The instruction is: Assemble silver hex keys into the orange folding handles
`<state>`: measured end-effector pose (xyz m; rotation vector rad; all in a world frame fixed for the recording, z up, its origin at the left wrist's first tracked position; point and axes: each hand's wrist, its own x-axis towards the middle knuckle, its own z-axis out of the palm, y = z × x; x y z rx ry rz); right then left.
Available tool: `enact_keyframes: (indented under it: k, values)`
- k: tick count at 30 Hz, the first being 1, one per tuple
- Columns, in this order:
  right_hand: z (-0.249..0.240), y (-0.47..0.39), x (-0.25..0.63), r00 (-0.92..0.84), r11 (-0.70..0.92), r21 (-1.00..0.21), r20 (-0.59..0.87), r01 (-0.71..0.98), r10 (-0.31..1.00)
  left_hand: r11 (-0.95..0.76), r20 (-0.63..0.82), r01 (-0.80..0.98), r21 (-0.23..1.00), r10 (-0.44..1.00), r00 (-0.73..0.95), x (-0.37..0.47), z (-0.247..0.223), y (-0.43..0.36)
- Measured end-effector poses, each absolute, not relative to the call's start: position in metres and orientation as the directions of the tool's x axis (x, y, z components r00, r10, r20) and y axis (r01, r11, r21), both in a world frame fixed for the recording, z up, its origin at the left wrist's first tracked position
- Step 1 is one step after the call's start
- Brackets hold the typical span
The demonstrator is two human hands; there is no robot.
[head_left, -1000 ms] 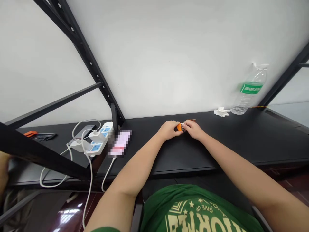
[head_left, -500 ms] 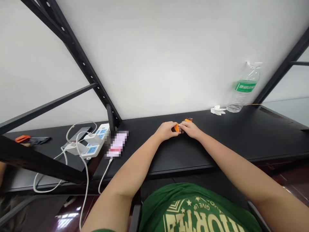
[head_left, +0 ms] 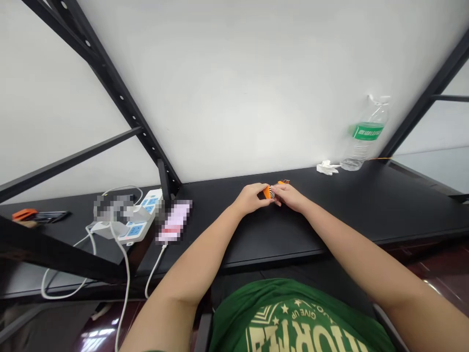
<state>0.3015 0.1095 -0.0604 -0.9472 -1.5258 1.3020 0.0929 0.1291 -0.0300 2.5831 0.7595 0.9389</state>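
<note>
Over the black tabletop [head_left: 234, 230], my two hands meet around an orange hex key set [head_left: 266, 192]. My left hand [head_left: 250, 197] pinches its orange holder between thumb and fingers. From the right, my right hand [head_left: 291, 196] has its fingers closed at the slim metal keys beside that holder. More orange, with thin dark tips, sticks out past the right fingers at the back. My fingers hide much of the set, so I cannot tell how its parts join.
A clear bottle [head_left: 364, 139] with a green label stands by the wall, beside crumpled white tissue [head_left: 327, 167]. On the left are a charging phone [head_left: 176, 220], a white power strip [head_left: 141, 225] with cables, a black rack post [head_left: 124, 98] and an orange-and-black tool [head_left: 40, 215].
The view has swung slightly, shifting the background left. My right fingers have shifted a little at the keys, while the left hand keeps its pinch on the orange holder.
</note>
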Motion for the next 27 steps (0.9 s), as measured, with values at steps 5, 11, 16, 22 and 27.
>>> enact_keyframes:
  k: [5,11,16,22,27]
  values:
    - [-0.055,0.108,0.299,-0.259,0.121,-0.992,0.129,-0.048,0.957,-0.818,0.541,0.398,0.416,0.574,0.615,0.092,-0.031,0.132]
    - [-0.048,0.102,0.298,-0.386,0.002,-0.996,0.039,-0.094,0.922,-0.804,0.593,0.439,0.401,0.594,0.544,0.092,-0.032,0.132]
    - [-0.047,0.099,0.296,-0.383,-0.028,-0.987,0.036,-0.16,0.923,-0.801,0.592,0.43,0.417,0.598,0.54,0.094,-0.03,0.13]
    - [-0.049,0.101,0.298,-0.388,-0.054,-0.978,0.029,-0.2,0.921,-0.808,0.587,0.423,0.409,0.588,0.556,0.095,-0.03,0.128]
    - [-0.049,0.102,0.299,-0.425,-0.077,-0.979,0.01,-0.187,0.905,-0.806,0.58,0.457,0.377,0.59,0.561,0.096,-0.031,0.126]
